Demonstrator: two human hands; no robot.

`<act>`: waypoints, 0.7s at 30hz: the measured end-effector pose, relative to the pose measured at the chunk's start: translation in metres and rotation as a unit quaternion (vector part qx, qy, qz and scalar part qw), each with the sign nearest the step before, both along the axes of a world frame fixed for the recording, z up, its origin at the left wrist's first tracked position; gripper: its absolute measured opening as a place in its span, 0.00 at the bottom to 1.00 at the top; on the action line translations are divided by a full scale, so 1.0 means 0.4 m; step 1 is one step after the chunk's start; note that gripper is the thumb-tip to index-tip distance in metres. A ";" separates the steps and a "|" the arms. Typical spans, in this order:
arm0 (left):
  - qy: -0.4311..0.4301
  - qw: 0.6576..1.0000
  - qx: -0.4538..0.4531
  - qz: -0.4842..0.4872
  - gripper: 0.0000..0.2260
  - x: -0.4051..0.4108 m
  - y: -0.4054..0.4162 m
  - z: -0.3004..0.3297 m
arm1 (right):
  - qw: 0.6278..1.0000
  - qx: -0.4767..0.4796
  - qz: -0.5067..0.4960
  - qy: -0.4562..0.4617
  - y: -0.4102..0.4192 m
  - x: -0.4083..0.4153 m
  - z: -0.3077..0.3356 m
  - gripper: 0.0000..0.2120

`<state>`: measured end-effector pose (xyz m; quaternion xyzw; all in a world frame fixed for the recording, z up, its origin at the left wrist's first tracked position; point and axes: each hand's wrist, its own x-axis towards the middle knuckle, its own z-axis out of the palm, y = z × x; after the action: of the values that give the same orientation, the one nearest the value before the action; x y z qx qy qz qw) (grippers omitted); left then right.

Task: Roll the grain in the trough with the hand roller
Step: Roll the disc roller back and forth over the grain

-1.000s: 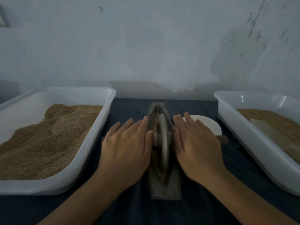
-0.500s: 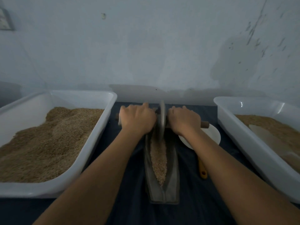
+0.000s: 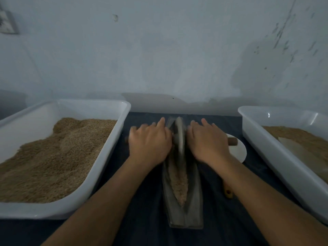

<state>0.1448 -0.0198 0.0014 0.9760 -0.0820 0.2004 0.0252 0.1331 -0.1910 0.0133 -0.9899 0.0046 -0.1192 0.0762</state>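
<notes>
both hands [image 3: 149, 142] [image 3: 208, 144] press flat on the disc roller's [image 3: 179, 137] wooden axle.

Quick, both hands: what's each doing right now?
Left hand: open, fingers extended, palm pressing the roller's left handle.
Right hand: open, fingers extended, palm pressing the right handle.

Roller [image 3: 179, 137] rolled nearer; fingers [image 3: 160, 121] uncurled, flatter.
</notes>
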 end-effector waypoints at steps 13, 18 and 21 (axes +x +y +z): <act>-0.017 0.997 0.055 -0.060 0.23 -0.080 0.041 -0.012 | 0.998 0.002 0.027 -0.060 0.002 -0.135 -0.017 0.30; -0.055 0.994 -0.031 -0.091 0.27 -0.182 0.061 -0.012 | 0.997 0.002 0.062 -0.043 -0.008 -0.226 -0.021 0.37; -0.049 0.994 -0.055 -0.085 0.25 -0.110 0.031 -0.002 | 0.999 0.020 0.034 -0.019 -0.012 -0.144 -0.012 0.32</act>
<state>0.1008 -0.0075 0.0005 0.9515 -0.1550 0.2494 0.0915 0.0754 -0.1959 0.0084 -0.9853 -0.0280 -0.1354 0.1001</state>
